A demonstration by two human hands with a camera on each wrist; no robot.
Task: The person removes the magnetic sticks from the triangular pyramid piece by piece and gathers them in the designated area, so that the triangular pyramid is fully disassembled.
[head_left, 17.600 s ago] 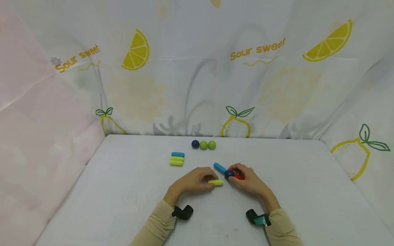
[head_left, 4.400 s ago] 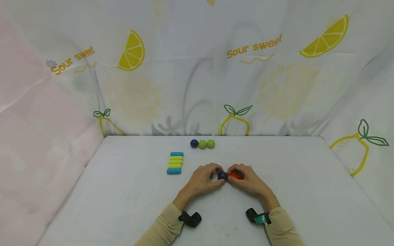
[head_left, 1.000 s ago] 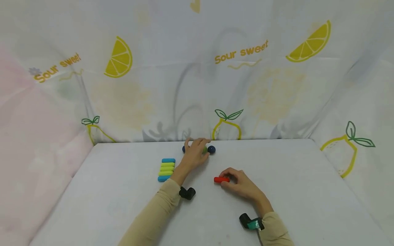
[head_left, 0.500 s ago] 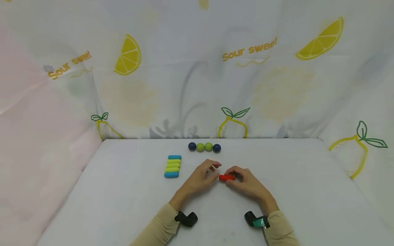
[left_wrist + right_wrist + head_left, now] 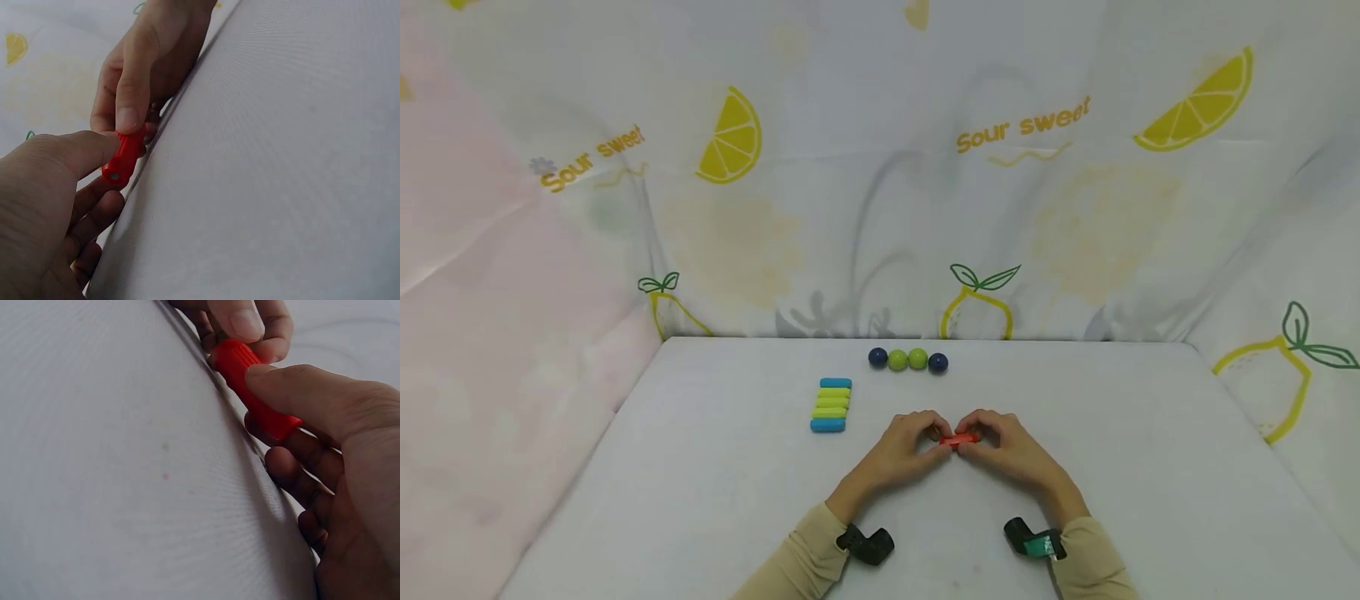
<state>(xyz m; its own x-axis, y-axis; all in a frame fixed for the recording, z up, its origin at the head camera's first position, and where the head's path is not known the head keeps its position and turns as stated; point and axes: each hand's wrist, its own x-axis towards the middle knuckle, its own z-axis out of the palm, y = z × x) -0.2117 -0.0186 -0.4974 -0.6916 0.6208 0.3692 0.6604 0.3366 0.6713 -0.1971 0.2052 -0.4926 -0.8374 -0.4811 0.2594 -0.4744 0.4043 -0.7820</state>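
Observation:
A red ribbed rod (image 5: 960, 440) is held just over the white table between both hands. My left hand (image 5: 904, 450) pinches its left end with thumb and fingers. The right hand (image 5: 1011, 447) pinches the other end, with its thumb (image 5: 294, 387) lying along the rod. In the left wrist view a small grey metal dot shows on the near end of the rod (image 5: 122, 156). The fingertips of the two hands almost meet, hiding parts of the rod.
Left of the hands lies a column of short rods: a blue rod (image 5: 836, 382), several yellow-green rods (image 5: 831, 402) and another blue rod (image 5: 827, 425). Farther back, two green balls (image 5: 907, 359) sit between dark blue balls (image 5: 877, 357). A printed white cloth (image 5: 865, 208) hangs behind.
Yellow-green and blue rods have joined the column. The left hand took the dark blue ball off the red rod, set it in the back row, and came back to the rod.

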